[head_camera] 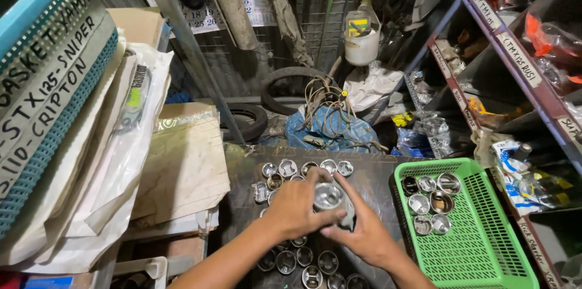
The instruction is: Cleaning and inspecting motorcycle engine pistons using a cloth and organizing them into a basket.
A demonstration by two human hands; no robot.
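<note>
Both hands, left hand (295,206) and right hand (361,235), pinch a metal piston (328,195) left of the green basket (485,246), which holds five more pistons (430,203).

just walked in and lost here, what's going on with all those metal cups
A person holds one metal piston in both hands, left hand and right hand, with a dark rag against it. More pistons stand in rows on the dark work surface. Six sit in the green plastic basket to the right.
</note>
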